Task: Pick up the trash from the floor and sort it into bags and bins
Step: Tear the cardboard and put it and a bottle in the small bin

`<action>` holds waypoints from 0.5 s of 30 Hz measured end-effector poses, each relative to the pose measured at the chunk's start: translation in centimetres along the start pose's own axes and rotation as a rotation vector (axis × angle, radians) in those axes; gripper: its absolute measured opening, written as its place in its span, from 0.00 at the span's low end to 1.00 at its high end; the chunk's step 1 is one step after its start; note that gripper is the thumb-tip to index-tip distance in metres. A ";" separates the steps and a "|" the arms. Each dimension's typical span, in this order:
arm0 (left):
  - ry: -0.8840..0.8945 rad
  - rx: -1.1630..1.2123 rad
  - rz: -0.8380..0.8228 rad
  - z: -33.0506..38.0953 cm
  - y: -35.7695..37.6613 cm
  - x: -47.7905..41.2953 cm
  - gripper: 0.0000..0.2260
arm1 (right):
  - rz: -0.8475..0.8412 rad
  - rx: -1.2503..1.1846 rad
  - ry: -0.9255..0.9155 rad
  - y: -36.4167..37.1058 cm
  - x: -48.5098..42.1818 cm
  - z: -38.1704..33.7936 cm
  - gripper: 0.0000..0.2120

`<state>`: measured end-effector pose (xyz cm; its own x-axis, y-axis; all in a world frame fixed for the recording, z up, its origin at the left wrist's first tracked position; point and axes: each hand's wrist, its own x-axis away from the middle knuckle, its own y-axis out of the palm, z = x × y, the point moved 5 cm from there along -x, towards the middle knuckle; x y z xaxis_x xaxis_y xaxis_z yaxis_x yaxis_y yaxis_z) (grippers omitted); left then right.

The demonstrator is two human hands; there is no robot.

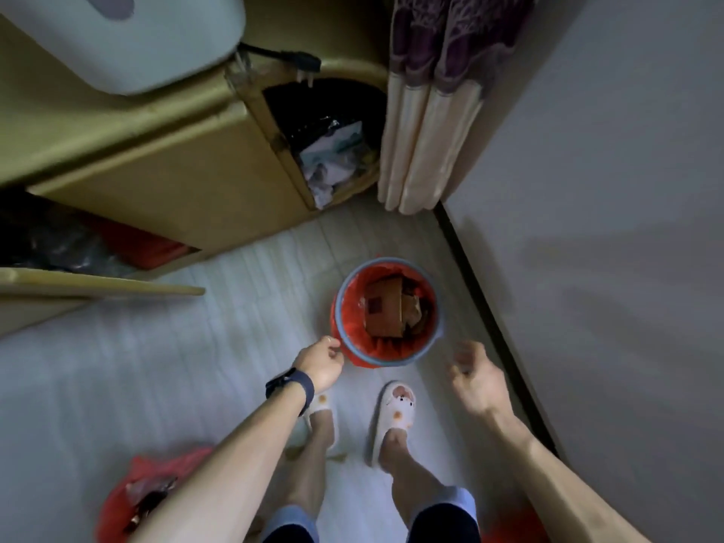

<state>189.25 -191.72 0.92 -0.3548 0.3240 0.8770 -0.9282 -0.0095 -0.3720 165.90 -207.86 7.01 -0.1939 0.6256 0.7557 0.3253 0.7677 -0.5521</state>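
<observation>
Floor tiles (pixel 235 307) by the wall (pixel 587 190) hold the red-lined bin (pixel 391 361), cardboard (pixel 386 311) inside; our left hand (pixel 319 364) curls at its rim, grip unclear; right hand (pixel 474 372) relaxed, empty; we should pinch the liner (pixel 354 357), not rim.

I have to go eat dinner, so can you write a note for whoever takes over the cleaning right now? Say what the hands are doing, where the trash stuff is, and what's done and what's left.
Left hand: fingers curled right beside the bin rim; too blurred to tell if it pinches the red liner.
Right hand: loosely curled, holds nothing.
Done: a cardboard box and scraps sit in the bin. A red bag with trash lies on the floor by the left arm.
Left: maybe a yellowish scrap by the feet; check the floor outside this view.
</observation>
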 end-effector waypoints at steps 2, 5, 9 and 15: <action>-0.033 -0.003 0.026 -1.6 -0.6 1.1 0.14 | -0.017 0.019 -0.046 0.2 1.4 -0.8 0.15; -0.067 -0.038 0.046 -4.3 -0.4 2.2 0.11 | -0.116 0.059 -0.137 2.5 2.5 -1.4 0.12; -0.119 -0.067 0.159 -8.1 1.3 3.6 0.12 | -0.294 0.183 -0.307 5.8 2.6 -1.8 0.10; -0.226 0.108 0.131 -15.4 10.3 7.3 0.12 | -0.421 0.442 -0.417 9.9 3.0 -0.1 0.09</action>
<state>178.80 -174.92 -1.22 -0.4776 0.0939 0.8735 -0.8749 -0.1422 -0.4630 168.62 -198.44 3.81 -0.5844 0.1989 0.7867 -0.2407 0.8834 -0.4021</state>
